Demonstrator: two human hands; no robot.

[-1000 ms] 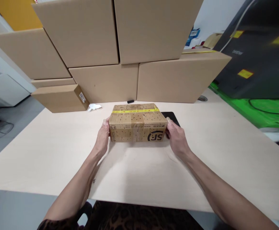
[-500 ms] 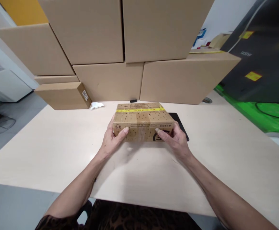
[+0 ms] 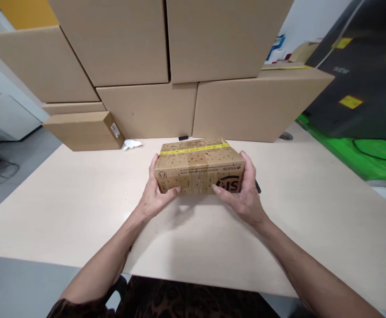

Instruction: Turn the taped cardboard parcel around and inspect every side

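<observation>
A brown cardboard box (image 3: 198, 165) with small dark marks, yellow tape across its top and clear tape down its front is held between my two hands. My left hand (image 3: 156, 192) grips its left end, thumb on the front face. On the right end is my right hand (image 3: 241, 194), its thumb lying on the front beside the black printed letters, which are upside down. The box is tipped so its front face shows, and a shadow falls beneath it on the table (image 3: 96, 207). A dark flat object (image 3: 258, 187) pokes out behind my right hand, mostly hidden.
Large cardboard boxes (image 3: 146, 110) are stacked along the table's back. A flatter cardboard box (image 3: 80, 132) stands at the back left, beside a crumpled white paper (image 3: 132, 144). A small black object (image 3: 183, 138) and a tape roll (image 3: 286, 136) lie near the stack.
My hands have tilted the box so more of its front face shows, and turned it slightly. It now covers most of the dark flat object. Both hands keep their hold.
</observation>
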